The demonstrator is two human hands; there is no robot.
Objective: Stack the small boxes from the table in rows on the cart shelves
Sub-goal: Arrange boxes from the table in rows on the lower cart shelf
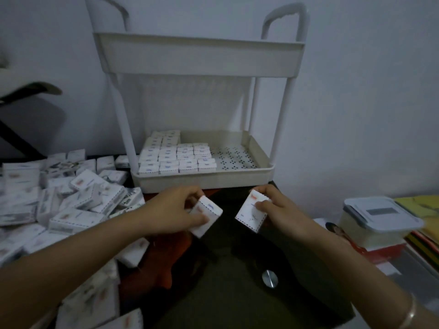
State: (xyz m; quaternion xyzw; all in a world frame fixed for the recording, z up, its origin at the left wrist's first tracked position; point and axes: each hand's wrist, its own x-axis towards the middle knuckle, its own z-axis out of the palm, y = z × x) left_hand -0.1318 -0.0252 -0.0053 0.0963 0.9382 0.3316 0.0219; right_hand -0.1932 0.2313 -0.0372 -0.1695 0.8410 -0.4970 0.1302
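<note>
A white two-shelf cart [202, 181] stands on the dark table against the wall. Rows of small white boxes [177, 155] fill the left part of its lower shelf; the perforated right part [234, 156] is bare. My left hand [173, 210] grips one small white box [207, 216] just in front of the cart's lower rim. My right hand [278, 207] holds another small white box [253, 211] beside it, tilted. A loose heap of the same boxes [71, 198] covers the table at the left. The top shelf's inside is hidden.
A lidded plastic container [377, 219] sits on red and yellow items at the right. A round metal disc [269, 278] lies on the dark table [237, 293] near me. A dark chair part [28, 91] juts in at the far left.
</note>
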